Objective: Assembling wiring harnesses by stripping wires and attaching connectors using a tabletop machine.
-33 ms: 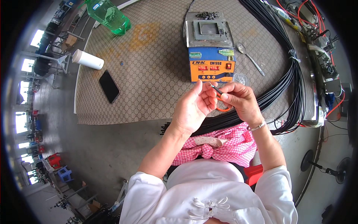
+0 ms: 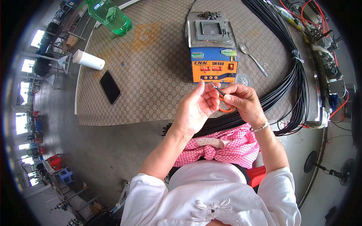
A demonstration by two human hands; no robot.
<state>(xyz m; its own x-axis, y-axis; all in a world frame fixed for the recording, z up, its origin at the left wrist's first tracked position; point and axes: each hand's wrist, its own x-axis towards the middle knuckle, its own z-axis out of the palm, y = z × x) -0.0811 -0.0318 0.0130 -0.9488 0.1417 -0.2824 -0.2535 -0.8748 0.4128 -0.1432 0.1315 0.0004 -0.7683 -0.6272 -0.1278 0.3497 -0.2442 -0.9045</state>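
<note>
My right hand (image 2: 243, 100) pinches a short black cable (image 2: 221, 91) between thumb and fingers. Thin wires (image 2: 214, 87) stick out of its stripped end, pointing toward my left hand (image 2: 200, 105). The left palm is turned up, its fingers loosely curled beside the wire tips and its thumb raised; no firm grip shows there. Between the hands hangs an orange loop (image 2: 226, 110), perhaps a tool handle, mostly hidden by the fingers. Just beyond stands a blue and orange heated solder pot (image 2: 214, 69) with a lit display and a square metal well (image 2: 212, 28).
A thick bundle of black cables (image 2: 279, 88) curves along the table's right side. Near the pot lies a metal spoon (image 2: 253, 60). To the left are a black phone (image 2: 110, 87), a white cup (image 2: 89, 60) and a green bottle (image 2: 109, 17). Patterned cloth (image 2: 151, 75) covers the table.
The cable end has turned slightly in my right fingers, with its thin wires showing a little more. Both hands are otherwise almost still.
</note>
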